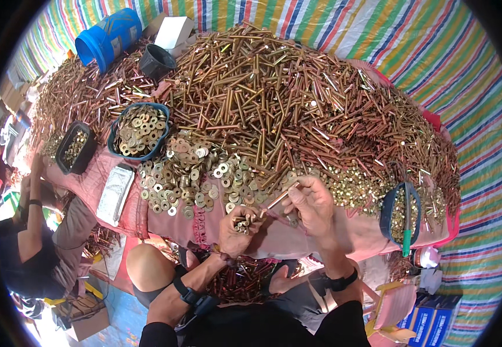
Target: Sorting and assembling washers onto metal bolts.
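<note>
My left hand [234,236] is curled around several small gold-coloured metal pieces [241,224] with ring-like ends, which look like nuts. Just to its right, my right hand [311,202] pinches a copper-coloured metal rod [277,200] between thumb and fingers. The rod slants down toward my left hand; whether its lower end touches anything there I cannot tell. Beyond both hands lies a spread of flat washers [207,182]. Small gold-coloured nuts [355,188] are heaped past my right hand, and a large pile of copper-coloured rods [262,98] rises behind.
A blue basket [111,141] of washers and a dark tray [60,156] of small parts stand left, near a silver-white block [115,194]. A blue bin [404,231] with a green-ended handle is right. Behind lie a blue bucket [109,39] and black cup [157,61]. Another person [37,248] sits left.
</note>
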Demonstrator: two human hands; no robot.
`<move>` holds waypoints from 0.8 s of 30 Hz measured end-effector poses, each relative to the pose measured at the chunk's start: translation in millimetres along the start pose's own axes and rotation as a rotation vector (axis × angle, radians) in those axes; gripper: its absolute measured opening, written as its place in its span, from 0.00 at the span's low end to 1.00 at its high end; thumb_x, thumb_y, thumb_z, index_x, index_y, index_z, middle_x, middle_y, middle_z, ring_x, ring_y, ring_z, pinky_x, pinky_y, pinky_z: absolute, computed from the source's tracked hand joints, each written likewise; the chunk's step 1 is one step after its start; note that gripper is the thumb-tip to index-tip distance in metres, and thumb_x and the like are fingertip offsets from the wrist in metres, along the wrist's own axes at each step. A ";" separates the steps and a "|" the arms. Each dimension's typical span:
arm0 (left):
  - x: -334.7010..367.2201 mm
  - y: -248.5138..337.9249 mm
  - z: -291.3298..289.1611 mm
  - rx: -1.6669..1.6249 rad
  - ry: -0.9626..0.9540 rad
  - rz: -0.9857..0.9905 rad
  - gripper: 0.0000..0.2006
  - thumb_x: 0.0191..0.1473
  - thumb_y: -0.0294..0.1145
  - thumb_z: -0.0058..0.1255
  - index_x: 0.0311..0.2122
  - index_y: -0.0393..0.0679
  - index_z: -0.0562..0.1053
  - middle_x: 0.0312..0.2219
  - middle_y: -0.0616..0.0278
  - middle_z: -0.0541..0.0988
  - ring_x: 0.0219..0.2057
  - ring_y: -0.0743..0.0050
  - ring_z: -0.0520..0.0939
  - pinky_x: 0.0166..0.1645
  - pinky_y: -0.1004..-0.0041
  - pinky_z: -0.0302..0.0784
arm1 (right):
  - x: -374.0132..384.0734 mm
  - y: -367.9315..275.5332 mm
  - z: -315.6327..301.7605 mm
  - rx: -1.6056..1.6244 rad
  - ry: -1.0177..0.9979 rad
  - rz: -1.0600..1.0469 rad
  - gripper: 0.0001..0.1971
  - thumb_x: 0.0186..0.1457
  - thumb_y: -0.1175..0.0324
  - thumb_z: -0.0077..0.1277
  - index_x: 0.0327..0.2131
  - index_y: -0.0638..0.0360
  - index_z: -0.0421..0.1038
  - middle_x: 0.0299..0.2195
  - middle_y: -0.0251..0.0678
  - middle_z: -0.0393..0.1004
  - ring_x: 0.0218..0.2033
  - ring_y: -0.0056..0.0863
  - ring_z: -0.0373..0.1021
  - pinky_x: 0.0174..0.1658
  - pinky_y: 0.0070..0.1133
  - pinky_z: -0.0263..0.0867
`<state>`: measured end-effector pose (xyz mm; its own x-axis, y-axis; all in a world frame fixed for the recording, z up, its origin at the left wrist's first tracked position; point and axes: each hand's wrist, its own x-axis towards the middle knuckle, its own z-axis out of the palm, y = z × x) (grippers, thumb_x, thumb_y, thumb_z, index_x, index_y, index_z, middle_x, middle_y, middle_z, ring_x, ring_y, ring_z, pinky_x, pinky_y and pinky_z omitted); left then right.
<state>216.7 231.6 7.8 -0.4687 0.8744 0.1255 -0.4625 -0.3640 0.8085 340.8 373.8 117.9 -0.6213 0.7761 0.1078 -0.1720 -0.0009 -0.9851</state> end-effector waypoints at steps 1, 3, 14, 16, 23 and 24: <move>-0.3 0.1 5.9 -0.005 0.034 -0.009 0.16 0.45 0.06 0.46 0.40 0.35 0.68 0.42 0.58 0.74 0.37 0.80 0.74 0.39 0.81 0.71 | -1.4 -0.9 0.3 -0.003 -0.019 0.020 0.13 0.63 0.69 0.55 0.46 0.67 0.67 0.33 0.37 0.76 0.30 0.22 0.75 0.31 0.18 0.74; 0.1 6.6 7.9 0.004 0.068 -0.019 0.15 0.47 0.07 0.47 0.40 0.36 0.69 0.42 0.58 0.74 0.37 0.80 0.74 0.39 0.81 0.72 | -2.8 3.2 4.7 0.008 -0.038 0.037 0.13 0.63 0.69 0.55 0.46 0.67 0.67 0.34 0.37 0.76 0.30 0.22 0.76 0.31 0.18 0.74; -0.3 17.6 7.3 0.282 0.010 -0.018 0.12 0.50 0.08 0.49 0.37 0.37 0.69 0.39 0.60 0.76 0.36 0.78 0.78 0.41 0.79 0.75 | -14.5 -2.0 13.3 -0.764 -0.059 -0.534 0.18 0.52 0.72 0.64 0.46 0.63 0.72 0.35 0.45 0.78 0.31 0.40 0.77 0.34 0.28 0.73; 0.6 13.8 2.9 0.321 0.005 0.061 0.12 0.50 0.09 0.50 0.37 0.38 0.70 0.39 0.60 0.76 0.37 0.78 0.78 0.41 0.78 0.76 | -11.5 -2.2 15.0 -0.799 -0.089 -0.611 0.17 0.52 0.74 0.63 0.45 0.63 0.72 0.35 0.44 0.78 0.32 0.41 0.77 0.34 0.29 0.73; -2.6 20.8 5.7 0.068 0.030 -0.017 0.13 0.44 0.09 0.47 0.36 0.36 0.71 0.41 0.60 0.75 0.37 0.80 0.77 0.39 0.79 0.73 | -16.0 26.4 14.3 -0.806 -0.264 -0.614 0.13 0.52 0.76 0.62 0.42 0.63 0.73 0.34 0.43 0.77 0.34 0.40 0.76 0.34 0.27 0.73; -2.6 21.2 8.1 0.046 0.046 -0.022 0.12 0.45 0.09 0.48 0.36 0.36 0.71 0.40 0.60 0.76 0.36 0.80 0.76 0.39 0.80 0.73 | -19.3 28.2 14.8 -0.811 -0.261 -0.612 0.13 0.52 0.76 0.62 0.42 0.63 0.73 0.34 0.43 0.77 0.34 0.40 0.76 0.34 0.27 0.73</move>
<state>214.2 224.2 29.2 -0.4929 0.8662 0.0818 -0.4386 -0.3285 0.8365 336.6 349.4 90.0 -0.7635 0.3409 0.5485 -0.0089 0.8437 -0.5368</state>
